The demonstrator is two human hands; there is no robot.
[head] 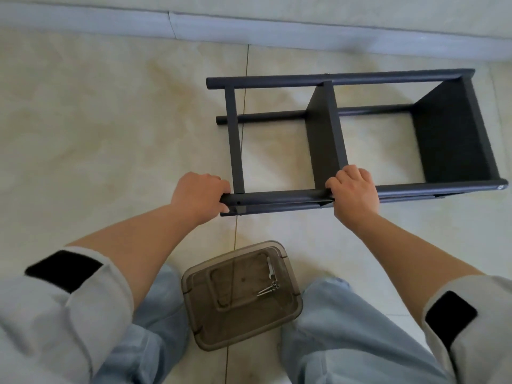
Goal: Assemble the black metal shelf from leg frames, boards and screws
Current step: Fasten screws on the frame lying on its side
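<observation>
- The black metal shelf (357, 134) lies on its side on the floor, in front of the person's knees.
- The left hand (201, 194) grasps the near leg tube (279, 195) at its left end, fingers curled over it; the right hand (354, 191) grasps the same tube at the middle board (325, 134), hiding that joint.
- The lower near tube is mostly hidden beneath the upper one.
- A small mark on the tube's right end cap (501, 187) is too small to read.
- A translucent brown lid (241, 295) between the knees holds screws (268, 290) and a small wrench (270, 268).
- Glossy cream floor tiles (110, 120) meet a grey skirting (249, 29).
</observation>
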